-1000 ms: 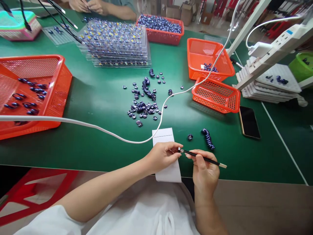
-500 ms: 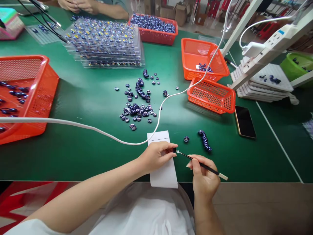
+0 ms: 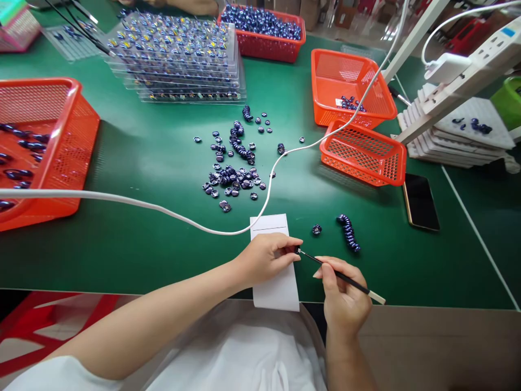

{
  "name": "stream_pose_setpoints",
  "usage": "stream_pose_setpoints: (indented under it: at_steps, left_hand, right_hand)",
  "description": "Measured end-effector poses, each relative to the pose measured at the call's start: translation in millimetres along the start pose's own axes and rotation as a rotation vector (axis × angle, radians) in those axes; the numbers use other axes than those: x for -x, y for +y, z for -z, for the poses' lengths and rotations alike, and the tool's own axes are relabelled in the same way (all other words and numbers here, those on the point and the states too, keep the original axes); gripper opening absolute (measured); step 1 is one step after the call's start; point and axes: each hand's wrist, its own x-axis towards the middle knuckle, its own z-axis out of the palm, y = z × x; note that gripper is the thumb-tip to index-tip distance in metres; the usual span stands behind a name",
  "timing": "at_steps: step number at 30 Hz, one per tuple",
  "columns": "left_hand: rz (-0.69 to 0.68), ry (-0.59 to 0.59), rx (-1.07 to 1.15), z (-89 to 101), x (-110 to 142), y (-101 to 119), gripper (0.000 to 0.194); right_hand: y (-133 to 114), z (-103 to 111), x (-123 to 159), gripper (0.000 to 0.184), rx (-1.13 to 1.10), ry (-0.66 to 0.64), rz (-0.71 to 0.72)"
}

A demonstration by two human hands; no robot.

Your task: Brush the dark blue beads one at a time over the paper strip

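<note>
My left hand [image 3: 266, 259] pinches a small dark, shiny piece [image 3: 297, 249] between thumb and fingertips, above a strip of white paper [image 3: 277, 290] at the table's front edge. In my right hand [image 3: 345, 298] is a slim black stick tool [image 3: 353, 282], gripped like a pen, with a pale rear end. Its small white tip [image 3: 300, 251] meets the piece, or nearly so; the exact contact is too small to tell. Just right of the paper lie a single dark blue shiny piece [image 3: 316, 230] and a curved row of similar pieces [image 3: 349, 233].
Loose dark blue pieces [image 3: 234, 178] lie scattered mid-table. A white cable [image 3: 195, 224] crosses before them to the paper. Orange baskets [image 3: 91, 141] flank the work area. Clear trays [image 3: 191, 98] are stacked behind; a phone [image 3: 421, 202] and a white post [image 3: 456, 87] stand right.
The tool's white tip has come closer to the piece in my left hand. The whole view has shifted slightly, and the other person's hands at the back have mostly left the picture.
</note>
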Motion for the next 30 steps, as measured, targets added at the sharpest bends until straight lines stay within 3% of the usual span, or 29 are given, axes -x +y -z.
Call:
stream_pose_setpoints:
  at_steps: [30]
  left_hand:
    - [-0.031,-0.008,-0.033,0.3,-0.9,1.0,0.023]
  right_hand:
    - [7.5,2.5,1.4,0.013,0.082,-0.085,0.119]
